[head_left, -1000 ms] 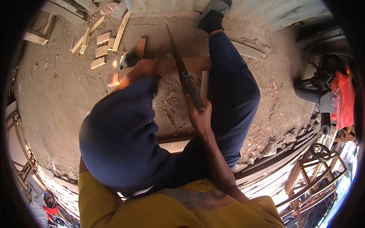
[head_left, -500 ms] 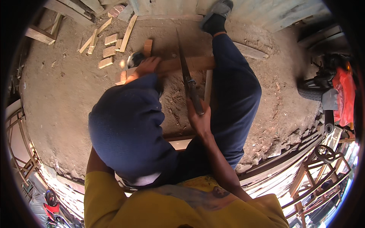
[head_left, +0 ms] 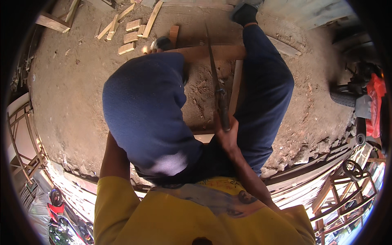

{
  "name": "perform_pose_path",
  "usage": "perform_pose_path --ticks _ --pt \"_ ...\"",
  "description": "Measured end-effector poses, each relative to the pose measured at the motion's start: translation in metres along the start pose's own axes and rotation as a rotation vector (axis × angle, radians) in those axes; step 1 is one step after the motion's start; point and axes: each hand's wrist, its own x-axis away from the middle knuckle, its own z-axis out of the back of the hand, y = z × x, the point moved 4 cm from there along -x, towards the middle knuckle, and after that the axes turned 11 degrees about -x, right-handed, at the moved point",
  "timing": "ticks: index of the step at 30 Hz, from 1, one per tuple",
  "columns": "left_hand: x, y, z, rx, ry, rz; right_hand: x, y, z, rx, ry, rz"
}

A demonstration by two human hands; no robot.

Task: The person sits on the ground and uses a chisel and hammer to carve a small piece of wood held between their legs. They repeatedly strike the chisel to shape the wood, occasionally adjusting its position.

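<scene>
My right hand (head_left: 228, 132) is closed around the handle of a handsaw (head_left: 213, 67). The narrow blade points away from me and crosses a brown wooden board (head_left: 230, 52), which lies crosswise between my legs. The board's right end meets my right lower leg, and my raised left knee covers its left part. Only a bit of my left hand (head_left: 153, 51) shows past that knee, near the board's left side; its fingers are mostly hidden. Close to it are a dark round object (head_left: 163, 43) and a small upright wood block (head_left: 174, 33).
Several cut wood blocks (head_left: 130, 37) and a longer strip (head_left: 152, 19) lie on the dirt floor (head_left: 69, 94) at the far left. A plank (head_left: 284, 45) lies beyond my right leg. At the right are a wheel (head_left: 342, 97) and a red plastic bag (head_left: 375, 102).
The saw and my right hand have drawn back toward me across the board. My left hand, visible before on the board's left part, is now mostly behind my knee. The view has shifted.
</scene>
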Motion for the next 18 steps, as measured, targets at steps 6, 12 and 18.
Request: perform_pose_path --ticks 6,12,18 --pt "-0.004 -0.004 -0.001 -0.001 -0.026 0.029 -0.061 -0.009 -0.012 0.027 0.024 0.055" --pt "-0.002 0.000 -0.002 0.004 -0.057 0.039 0.002 -0.006 -0.002 0.021 0.027 0.096" --pt "-0.015 0.001 0.001 0.021 -0.061 0.041 -0.081 -0.017 -0.026 0.092 0.035 0.094"
